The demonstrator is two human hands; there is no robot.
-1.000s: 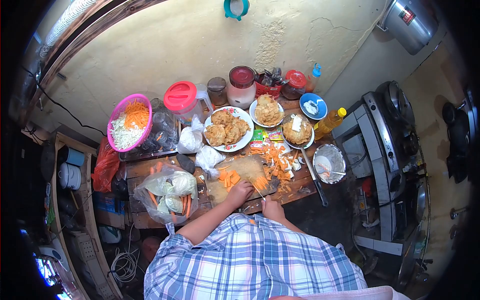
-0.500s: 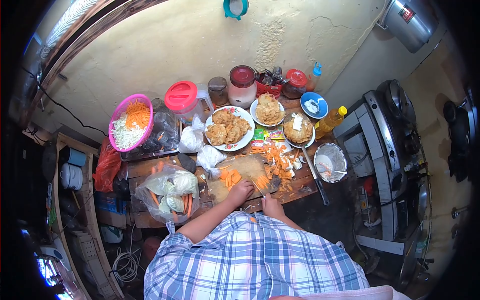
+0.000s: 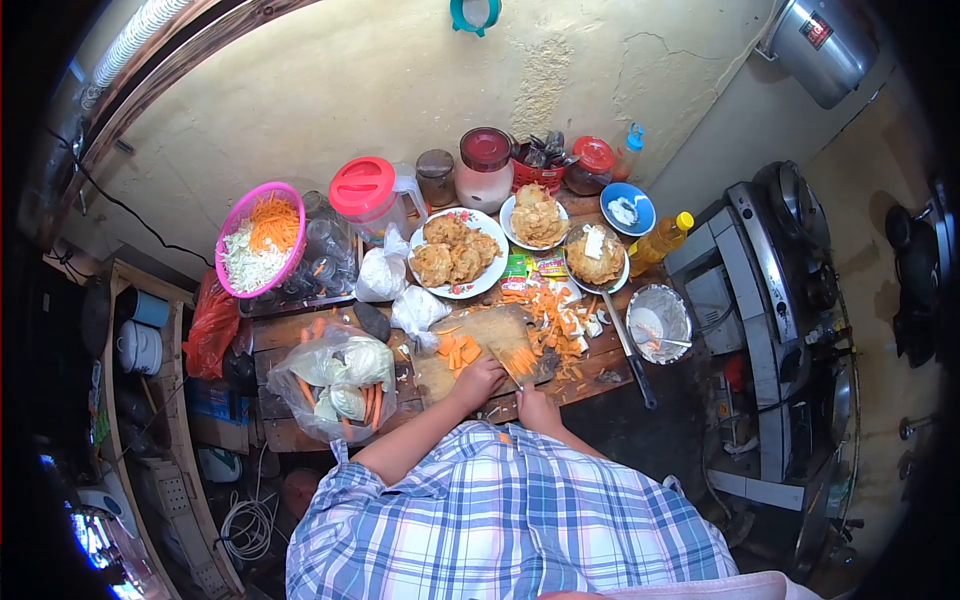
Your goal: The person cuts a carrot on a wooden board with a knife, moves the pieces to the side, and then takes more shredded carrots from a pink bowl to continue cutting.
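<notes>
My right hand [image 3: 538,410] is closed on a knife [image 3: 510,374] at the front edge of the wooden cutting board [image 3: 435,380]. Just left of the blade my left hand [image 3: 480,382] rests on the board with its fingers bent; what lies beneath them is too small to make out. Thin carrot strips [image 3: 522,360] lie by the blade, and larger orange carrot pieces [image 3: 458,352] sit behind my left hand. Orange and white peelings [image 3: 562,320] are heaped beyond the board's right side.
A plastic bag of cabbage and carrots [image 3: 345,385] lies left. Behind are plates of fritters [image 3: 458,252], a pink basket of shredded vegetables [image 3: 262,240] and a pink-lidded jug [image 3: 365,195]. Right are a long-handled ladle [image 3: 640,370], a batter bowl [image 3: 660,322] and a stove [image 3: 765,265].
My right hand has shifted slightly left with the knife, whose blade now lies closer to my left hand. The view has moved very slightly.
</notes>
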